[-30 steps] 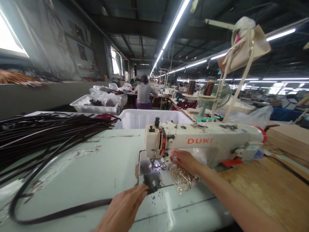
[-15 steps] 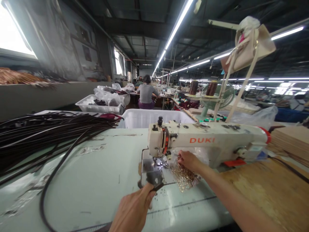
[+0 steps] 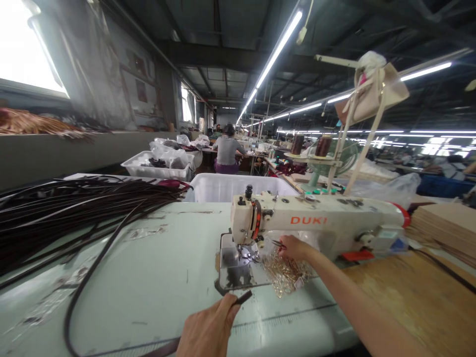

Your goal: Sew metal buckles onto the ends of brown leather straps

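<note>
My left hand (image 3: pixel 208 329) is closed on the end of a dark leather strap (image 3: pixel 243 298), whose tip lies just in front of the needle plate (image 3: pixel 238 270) of the white DUKI sewing machine (image 3: pixel 316 220). The strap loops away to the left across the table. My right hand (image 3: pixel 295 246) reaches under the machine arm, fingers pinched on a small dark tool (image 3: pixel 278 242), resting over a heap of gold metal rings (image 3: pixel 286 272).
A large bundle of dark straps (image 3: pixel 67 208) lies on the pale green table (image 3: pixel 148 267) at left. A white plastic bin (image 3: pixel 223 186) stands behind the machine. Thread stand and fan (image 3: pixel 334 148) at right, cardboard sheets (image 3: pixel 442 223) beyond. A seated person (image 3: pixel 226 151) works far ahead.
My left hand has drawn the strap end back from under the presser foot toward me. My right hand moved slightly right and picked up the small tool.
</note>
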The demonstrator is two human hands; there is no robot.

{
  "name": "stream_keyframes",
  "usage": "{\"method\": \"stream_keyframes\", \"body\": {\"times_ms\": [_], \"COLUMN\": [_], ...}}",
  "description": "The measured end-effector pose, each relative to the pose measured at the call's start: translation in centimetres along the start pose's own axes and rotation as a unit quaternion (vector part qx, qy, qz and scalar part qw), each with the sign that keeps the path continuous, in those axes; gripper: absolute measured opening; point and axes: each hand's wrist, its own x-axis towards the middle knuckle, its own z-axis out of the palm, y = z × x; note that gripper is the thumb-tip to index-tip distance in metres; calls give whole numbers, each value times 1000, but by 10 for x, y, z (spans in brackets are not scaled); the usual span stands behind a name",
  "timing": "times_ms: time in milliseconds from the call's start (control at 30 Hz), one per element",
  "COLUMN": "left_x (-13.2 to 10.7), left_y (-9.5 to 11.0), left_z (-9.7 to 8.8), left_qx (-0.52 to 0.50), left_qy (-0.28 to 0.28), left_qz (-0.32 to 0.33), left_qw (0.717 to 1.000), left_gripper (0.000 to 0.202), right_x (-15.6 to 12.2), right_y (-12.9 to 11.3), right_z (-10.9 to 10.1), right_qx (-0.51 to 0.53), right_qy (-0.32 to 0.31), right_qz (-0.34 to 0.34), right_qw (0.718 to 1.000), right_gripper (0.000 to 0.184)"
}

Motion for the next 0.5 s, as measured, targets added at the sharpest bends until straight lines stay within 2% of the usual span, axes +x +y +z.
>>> {"method": "stream_keyframes", "body": {"times_ms": [167, 300, 367, 400, 500], "left_x": [0, -2, -3, -3, -4], "left_y": [1, -1, -2, -3, -2], "left_z": [1, 2, 4, 4, 6], "left_qx": [-17, -30, -24, -20, -21], "left_qy": [-1, 22, 49, 62, 92], "left_qz": [-22, 3, 23, 31, 41], "left_qw": [1000, 999, 998, 997, 995], "left_gripper": [25, 26, 26, 26, 26], "right_x": [-9, -30, -48, -59, -90], "right_y": [-8, -27, -44, -55, -95], "right_z": [-1, -10, -16, -18, -14], "right_qx": [-45, -51, -13, 27, 202], "right_qy": [13, 116, 167, 171, 135], "right_qz": [-11, -27, -36, -40, -69], "right_qw": [999, 992, 985, 984, 968], "right_gripper": [13, 20, 20, 19, 26]}}
